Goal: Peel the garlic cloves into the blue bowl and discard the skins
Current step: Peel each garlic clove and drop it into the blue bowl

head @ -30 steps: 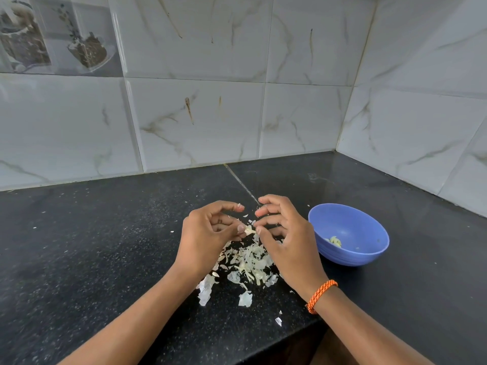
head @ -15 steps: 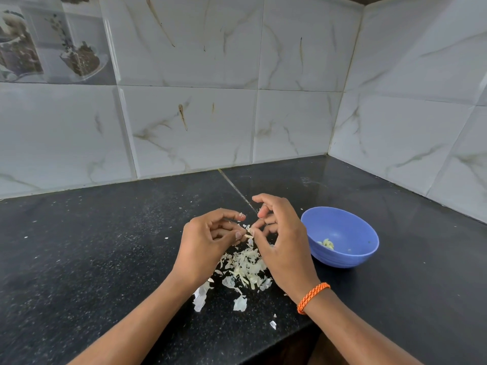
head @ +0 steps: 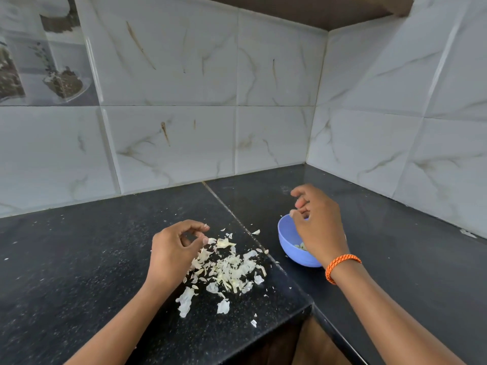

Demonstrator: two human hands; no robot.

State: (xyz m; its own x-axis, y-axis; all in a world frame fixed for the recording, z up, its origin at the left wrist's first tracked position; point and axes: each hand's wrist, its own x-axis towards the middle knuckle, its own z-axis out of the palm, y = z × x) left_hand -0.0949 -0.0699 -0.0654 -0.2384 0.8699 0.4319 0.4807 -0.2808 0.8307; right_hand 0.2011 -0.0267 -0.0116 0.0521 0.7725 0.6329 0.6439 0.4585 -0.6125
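- Looking down, we see a black speckled stone countertop (head: 79,272) running into a corner, with a thin seam crossing it and white marble-veined wall tiles (head: 171,143) behind and to the right of it.
- Up on the wall, far left of the blue bowl (head: 286,238), one tile carries a printed picture (head: 39,61).
- We find the blue bowl on the countertop just right of the seam, with a few pale peeled garlic cloves (head: 300,246) at its bottom.
- Our right hand (head: 316,225), an orange braided band (head: 340,266) on its wrist, hovers over the bowl with fingers curled inward; we cannot tell whether they pinch anything.
- Left of the bowl, across the seam, lies a loose heap of papery whitish garlic skins (head: 226,270), with scattered flakes around it.
- Our left hand (head: 174,248) sits at the heap's left edge, farther from the bowl, thumb and forefinger curved with a gap between them, seemingly holding nothing.
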